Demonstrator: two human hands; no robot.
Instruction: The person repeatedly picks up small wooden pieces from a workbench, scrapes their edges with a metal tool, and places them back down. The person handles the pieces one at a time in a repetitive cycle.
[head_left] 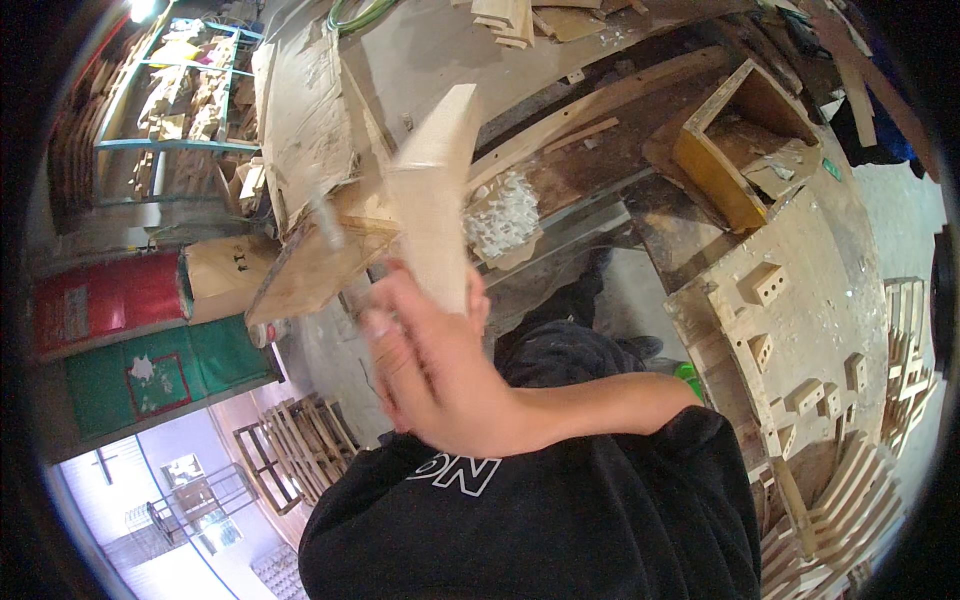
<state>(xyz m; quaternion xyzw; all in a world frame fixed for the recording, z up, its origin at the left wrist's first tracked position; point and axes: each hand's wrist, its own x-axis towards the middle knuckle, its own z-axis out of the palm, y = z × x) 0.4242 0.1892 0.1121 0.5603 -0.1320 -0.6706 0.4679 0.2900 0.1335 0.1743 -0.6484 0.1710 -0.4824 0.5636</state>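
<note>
Coming in from the right, my bare right forearm ends in my right hand, whose closed fingers are smeared by motion. It is at the lower end of a pale wooden piece with an angled top, raised in front of me. Fingertips show at the right edge of this piece; I cannot tell which hand they belong to. My left forearm is hidden. To the left of the piece is a pale blurred streak, too smeared to name. A heap of small white pieces lies just right of the wooden piece.
A yellow-sided wooden box stands at the right. Below it, a worktop carries several small wooden blocks with holes. Stacked slats stand at the lower right. A slanting board and a shelving rack are at the left.
</note>
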